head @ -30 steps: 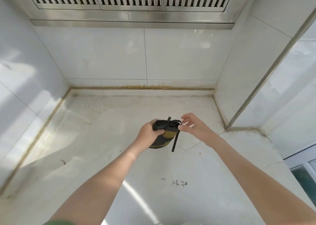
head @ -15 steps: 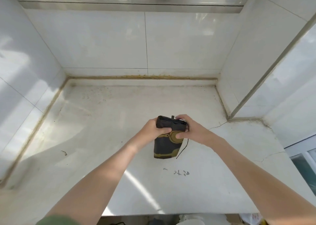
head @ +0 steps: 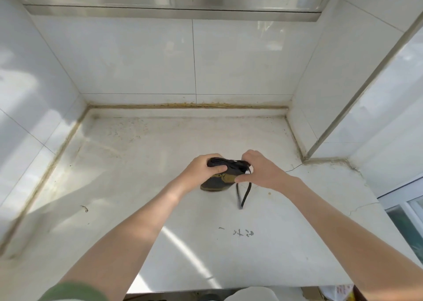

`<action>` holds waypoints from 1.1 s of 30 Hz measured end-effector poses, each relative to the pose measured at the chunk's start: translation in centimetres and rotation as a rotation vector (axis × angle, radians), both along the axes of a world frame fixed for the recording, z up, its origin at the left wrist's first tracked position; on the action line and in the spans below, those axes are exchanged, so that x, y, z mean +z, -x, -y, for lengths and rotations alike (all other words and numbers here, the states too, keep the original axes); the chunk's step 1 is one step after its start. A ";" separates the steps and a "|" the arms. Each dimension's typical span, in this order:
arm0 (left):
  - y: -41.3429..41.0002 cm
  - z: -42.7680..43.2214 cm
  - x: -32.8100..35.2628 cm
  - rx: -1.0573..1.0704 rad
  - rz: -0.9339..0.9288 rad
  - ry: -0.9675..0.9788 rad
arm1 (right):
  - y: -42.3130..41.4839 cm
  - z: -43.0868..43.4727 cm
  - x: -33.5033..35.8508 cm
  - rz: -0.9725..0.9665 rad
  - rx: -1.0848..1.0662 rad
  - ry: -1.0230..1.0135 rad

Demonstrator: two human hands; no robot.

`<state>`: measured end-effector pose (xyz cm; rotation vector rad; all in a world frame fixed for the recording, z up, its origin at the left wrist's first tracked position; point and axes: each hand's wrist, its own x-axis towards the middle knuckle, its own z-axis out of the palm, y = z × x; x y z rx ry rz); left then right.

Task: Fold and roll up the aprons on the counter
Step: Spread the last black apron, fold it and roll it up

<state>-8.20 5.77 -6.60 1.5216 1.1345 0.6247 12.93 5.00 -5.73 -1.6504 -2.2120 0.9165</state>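
1 apron [head: 217,181] in play here, 2 hands on it, and 1 black strap [head: 246,195] dangling loose. The apron is a tight, compact roll, dark charcoal with olive-gold trim across its front, and black strapping is bunched around its upper end. It sits over the middle of the pale counter [head: 137,186], right of centre, with its lower end down at the surface. Whether it actually touches the surface is hard to tell.

The left hand [head: 201,170] is clamped on the roll's upper left, fingers curled over the top and thumb laid across the front. The right hand [head: 261,172] takes the upper right end, fingers hooked over the top, thumb pressing against the gold trim. Both are closed firmly around the bundle, nothing spread. The strap drops from under the right hand in a narrow loop, its tip reaching the counter just beside the roll.

Closer in on the counter, 1 patch of dark scribbled marks [head: 242,232]. 1 green sleeve [head: 73,292] shows on the left arm.
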 end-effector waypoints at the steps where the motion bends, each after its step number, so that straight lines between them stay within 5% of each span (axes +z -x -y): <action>1: 0.1 0.0 -0.1 0.006 -0.015 -0.065 | 0.1 -0.1 -0.1 0.003 -0.002 -0.071; 4: 0.3 0.6 -1.4 0.022 -0.104 -0.198 | 0.0 0.3 -1.8 -0.001 0.057 -0.179; 10: 0.6 3.6 -6.6 -0.172 -0.392 -0.190 | 0.1 3.5 -7.8 0.124 0.146 0.076; 17: 1.1 6.1 -9.6 -0.381 -0.630 -0.233 | 1.2 6.5 -11.4 0.211 0.311 0.142; 22: 2.3 5.6 -11.5 -0.546 -0.896 -0.461 | 1.1 6.1 -12.1 0.066 0.263 0.195; 27: 1.8 4.8 -10.1 -0.217 -0.602 -0.123 | 1.3 4.6 -11.3 -0.063 -0.020 0.275; 33: 0.7 3.3 -9.0 0.070 -0.494 0.089 | 3.3 2.4 -10.8 -0.125 -0.216 0.348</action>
